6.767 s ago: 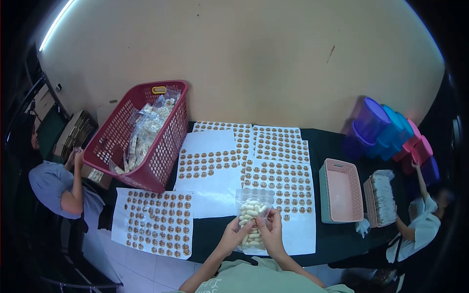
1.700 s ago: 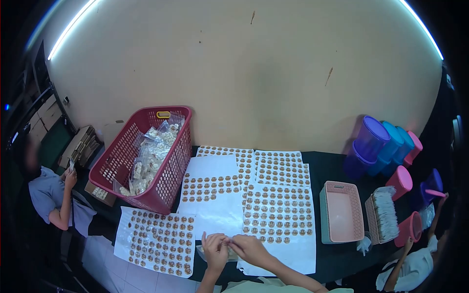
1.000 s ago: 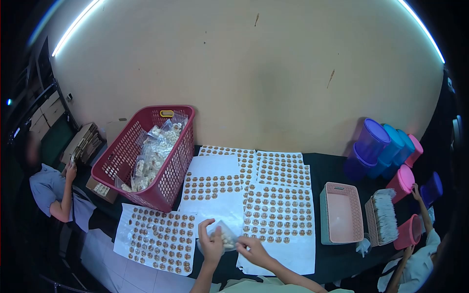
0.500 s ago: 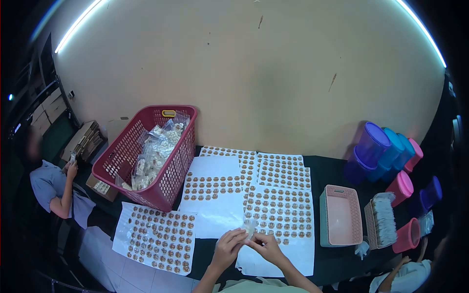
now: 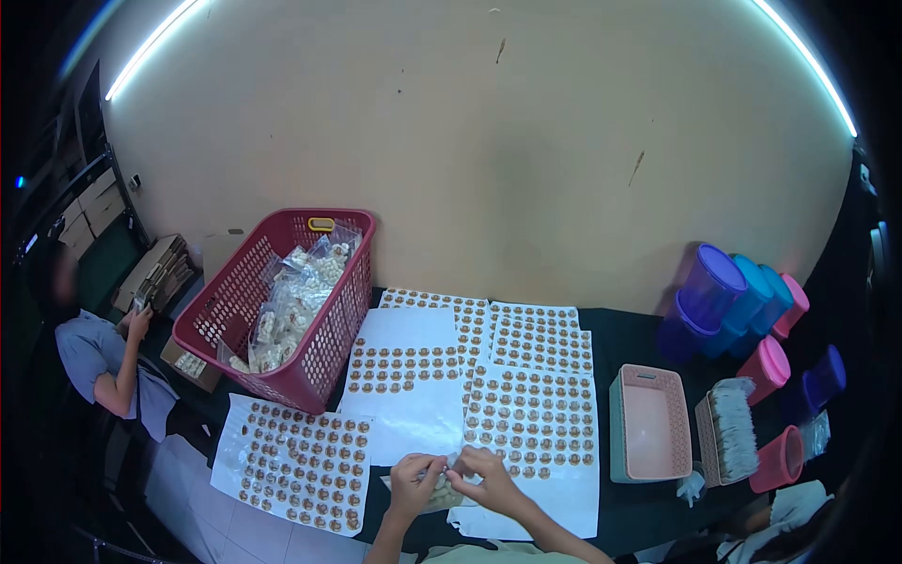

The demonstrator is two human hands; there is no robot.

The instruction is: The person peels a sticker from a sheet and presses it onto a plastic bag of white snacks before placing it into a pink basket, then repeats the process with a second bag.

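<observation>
Near the table's front edge, my left hand [image 5: 414, 484] and my right hand [image 5: 483, 477] meet with fingers pinched at the top of a clear plastic bag [image 5: 440, 497] holding pale pieces. The bag hangs below the fingers and is partly hidden by them. Sheets of round brown stickers lie about: one [image 5: 534, 414] under and beyond my right hand, one [image 5: 404, 367] beyond my left hand, and another [image 5: 305, 461] at the left. A maroon basket [image 5: 324, 381] at the back left holds several filled clear bags [image 5: 299, 303].
At right are a pink basket [image 5: 655, 423], a basket of clear packets [image 5: 733, 432], and purple [image 5: 714, 277], blue and pink [image 5: 770, 362] containers. A person [image 5: 113, 362] stands at left holding something small; another person's sleeve [image 5: 794, 512] shows at lower right.
Both hands have moved slightly left and closer to me. The filled bag now shows below them, where a small clear piece of plastic was visible above the fingers. The view has shifted slightly.
</observation>
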